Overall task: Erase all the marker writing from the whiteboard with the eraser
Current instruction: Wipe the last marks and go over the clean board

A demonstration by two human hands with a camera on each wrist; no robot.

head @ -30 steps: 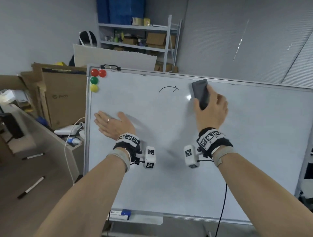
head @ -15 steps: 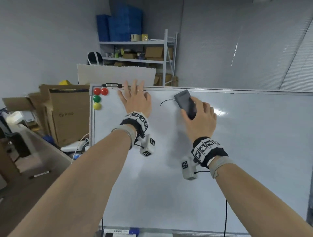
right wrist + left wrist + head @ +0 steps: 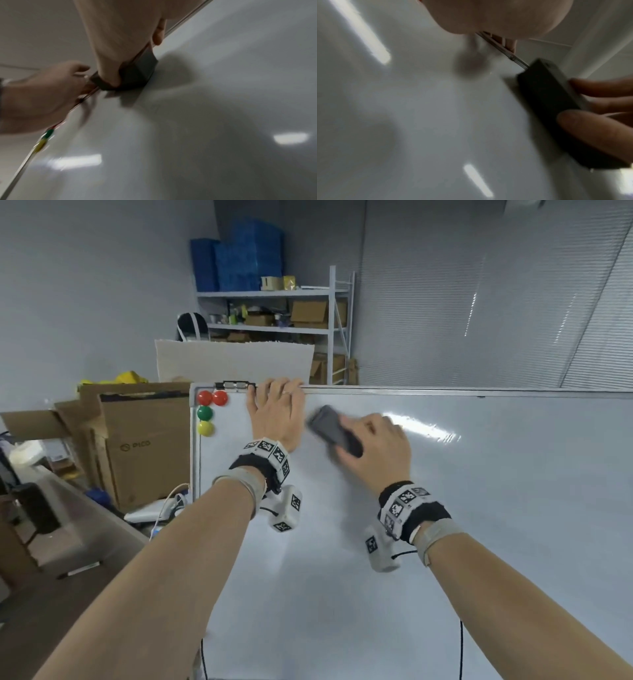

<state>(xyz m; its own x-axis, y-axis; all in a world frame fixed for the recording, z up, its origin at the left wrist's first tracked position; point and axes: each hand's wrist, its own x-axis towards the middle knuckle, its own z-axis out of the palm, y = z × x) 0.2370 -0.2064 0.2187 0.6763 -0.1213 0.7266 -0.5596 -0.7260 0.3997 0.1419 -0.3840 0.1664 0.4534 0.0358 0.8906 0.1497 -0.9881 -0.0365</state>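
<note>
Gripping a dark grey rectangular eraser (image 3: 334,430) flat against the white glossy whiteboard (image 3: 479,508), the right hand (image 3: 375,451) curls thumb and fingers round it near the board's top edge, blurred. At its 9 o'clock, the left hand (image 3: 277,414) apparently hooks its fingertips over the top frame, beside round red, green and yellow magnets (image 3: 205,412).

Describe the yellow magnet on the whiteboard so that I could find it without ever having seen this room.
Start at the large whiteboard and go to its top left corner, beside the cardboard boxes. A small cluster of round magnets sits there: two red magnets side by side, a green magnet beneath, and the yellow magnet lowest. It is the only yellow one and the bottom of the column.
</note>
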